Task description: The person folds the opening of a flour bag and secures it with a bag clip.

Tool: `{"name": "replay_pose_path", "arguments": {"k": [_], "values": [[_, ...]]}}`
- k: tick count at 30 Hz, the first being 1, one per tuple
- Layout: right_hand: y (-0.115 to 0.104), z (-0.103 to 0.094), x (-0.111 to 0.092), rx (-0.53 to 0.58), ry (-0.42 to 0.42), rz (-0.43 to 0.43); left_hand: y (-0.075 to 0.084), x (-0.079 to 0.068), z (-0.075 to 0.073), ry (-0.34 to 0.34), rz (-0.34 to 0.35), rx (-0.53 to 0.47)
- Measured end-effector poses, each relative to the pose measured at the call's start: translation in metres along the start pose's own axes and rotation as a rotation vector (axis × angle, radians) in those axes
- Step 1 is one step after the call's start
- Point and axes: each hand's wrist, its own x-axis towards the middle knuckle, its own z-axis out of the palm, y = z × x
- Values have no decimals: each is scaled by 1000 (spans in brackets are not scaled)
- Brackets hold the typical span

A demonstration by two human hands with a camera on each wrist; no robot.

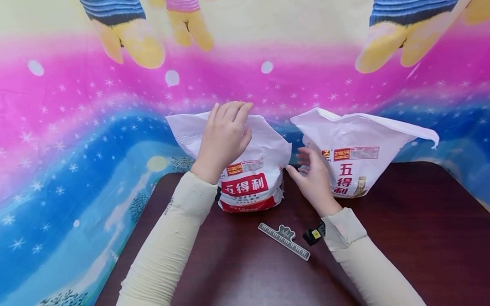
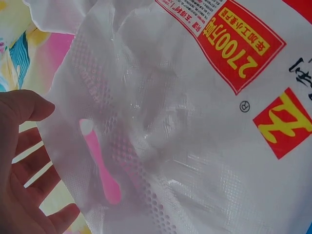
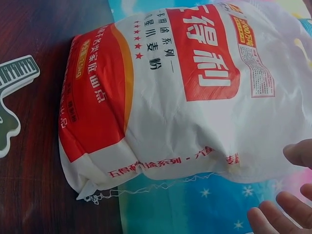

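A white flour bag (image 1: pixel 246 189) with red print stands upright on the dark table, its unsealed-looking top rising above the printed part. My left hand (image 1: pixel 226 131) is at the top of this bag, thumb and fingers spread; in the left wrist view that hand (image 2: pixel 29 165) lies right at the bag's top edge (image 2: pixel 61 161). Between the two bags is my right hand (image 1: pixel 312 177), fingers loosely bent and apart. The right wrist view has its fingers (image 3: pixel 285 207) beside the upper side of the same flour bag (image 3: pixel 156 97), holding nothing.
A second white flour bag (image 1: pixel 356 157) stands to the right, its top slanting rightward. In front of the bags lies a grey clip (image 1: pixel 284 240) with a long ridged bar. Behind the table (image 1: pixel 429 245) hangs a colourful printed cloth (image 1: pixel 83 114).
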Motion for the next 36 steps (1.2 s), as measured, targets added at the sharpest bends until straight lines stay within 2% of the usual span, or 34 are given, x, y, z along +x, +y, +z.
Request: {"name": "replay_pose_path", "arguments": {"k": [11,25,32,36], "values": [[3,5,3,-20,2,-2,1,2,3,-23,-7,4],[3,10,10,7,-23,22,1,4,7,-30,-17,10],[0,10,12,15,-30,34,2,5,5,-69,-35,19],[0,12,14,28,-34,36,0,5,4,-67,-39,21]]}}
